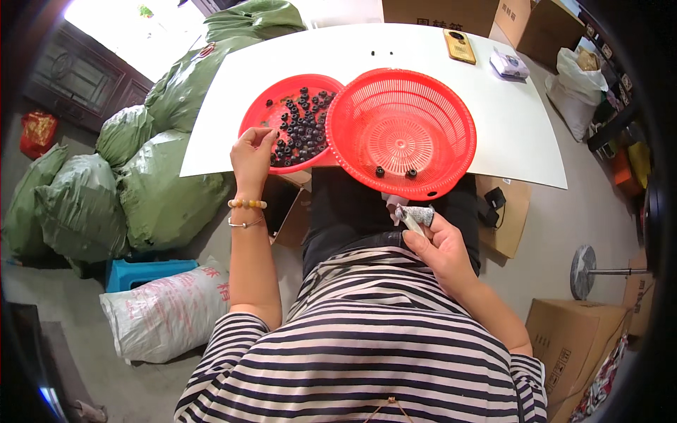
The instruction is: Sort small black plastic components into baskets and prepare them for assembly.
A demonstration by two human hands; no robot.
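My left hand [252, 156] is over the left side of a shallow red basin [255, 106], thumb and fingertips pinched together; what they hold, if anything, is too small to make out. Many small round black pieces [305, 130], some with a hole in the middle, lie in that basin. Close to my lap, my right hand [448, 255] grips a small crumpled whitish-silver tube [417, 215]. Beyond it, a red slotted plastic basket [462, 134] overlaps the basin's right edge and juts over the table's front. Two black pieces [395, 173] rest near its front wall.
The white table [522, 141] carries a gold phone-shaped item [460, 46], a soft pack [509, 65] and two tiny dark bits. Green sacks [166, 169] and a white sack [169, 310] stand at left. Cardboard boxes [582, 331] and a metal stand [582, 272] are at right.
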